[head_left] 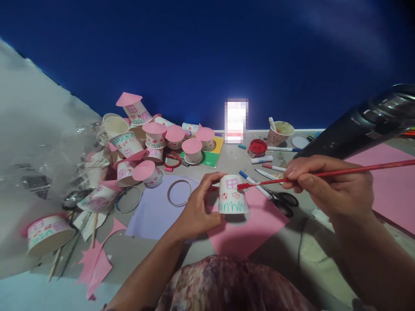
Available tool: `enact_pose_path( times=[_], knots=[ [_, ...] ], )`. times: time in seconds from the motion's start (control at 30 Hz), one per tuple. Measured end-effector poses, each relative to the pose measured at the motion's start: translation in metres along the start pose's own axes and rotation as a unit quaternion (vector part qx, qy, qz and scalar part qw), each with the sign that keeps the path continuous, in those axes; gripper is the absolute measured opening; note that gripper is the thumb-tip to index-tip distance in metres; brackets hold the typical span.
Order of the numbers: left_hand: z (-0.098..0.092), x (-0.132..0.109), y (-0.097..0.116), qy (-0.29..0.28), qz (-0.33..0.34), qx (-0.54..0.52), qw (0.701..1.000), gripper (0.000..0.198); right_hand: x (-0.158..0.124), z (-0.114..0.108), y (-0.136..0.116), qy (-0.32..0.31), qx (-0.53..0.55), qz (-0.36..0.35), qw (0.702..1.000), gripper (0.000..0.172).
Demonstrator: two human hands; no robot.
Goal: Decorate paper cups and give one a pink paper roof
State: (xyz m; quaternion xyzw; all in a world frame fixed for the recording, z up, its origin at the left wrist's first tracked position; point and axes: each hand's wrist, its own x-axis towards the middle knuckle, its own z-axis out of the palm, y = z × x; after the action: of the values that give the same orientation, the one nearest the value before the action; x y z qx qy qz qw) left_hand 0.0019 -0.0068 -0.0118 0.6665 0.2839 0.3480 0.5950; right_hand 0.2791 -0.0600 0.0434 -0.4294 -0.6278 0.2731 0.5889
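My left hand (201,205) is closed around the left side of a white paper cup (234,196), held upside down over the table. A purple window, red flower dabs and green zigzag grass decorate its side. In my right hand (324,185) is a thin red paintbrush (359,169), pinched between thumb and fingers. Its red tip is at the cup's side, close to the right of the window; whether it touches, I cannot tell. Below the cup lies a pink paper sheet (253,233). Beyond it stands an open pot of red paint (258,147).
Several decorated cups with pink paper roofs (192,149) crowd the left. Black scissors (285,204), markers (262,160) and a speckled cup (280,133) are on the right, near a dark cylindrical object (353,121). A tape roll (179,192) rests on lilac paper (149,216). A lit screen (236,121) stands behind.
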Motion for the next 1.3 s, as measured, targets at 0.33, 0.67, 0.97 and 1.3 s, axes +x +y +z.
enact_pose_path(
  times=[0.33,0.67,0.97,1.3],
  knots=[
    [0.004,0.000,0.004,0.094,0.003,0.111,0.989,0.075,0.001,0.005,0.014,0.075,0.054,0.101,0.991,0.012],
    [0.001,0.003,0.000,0.129,-0.009,0.089,0.988,0.068,0.006,0.032,0.035,0.131,0.219,0.184,0.949,0.026],
    [0.001,0.005,-0.001,0.186,0.003,0.087,0.979,0.069,-0.002,0.035,0.049,0.117,0.196,0.194,0.954,0.022],
    [0.000,0.005,0.006,0.141,-0.012,0.081,0.987,0.076,-0.017,0.029,0.036,0.088,0.042,0.118,0.988,0.006]
  ],
)
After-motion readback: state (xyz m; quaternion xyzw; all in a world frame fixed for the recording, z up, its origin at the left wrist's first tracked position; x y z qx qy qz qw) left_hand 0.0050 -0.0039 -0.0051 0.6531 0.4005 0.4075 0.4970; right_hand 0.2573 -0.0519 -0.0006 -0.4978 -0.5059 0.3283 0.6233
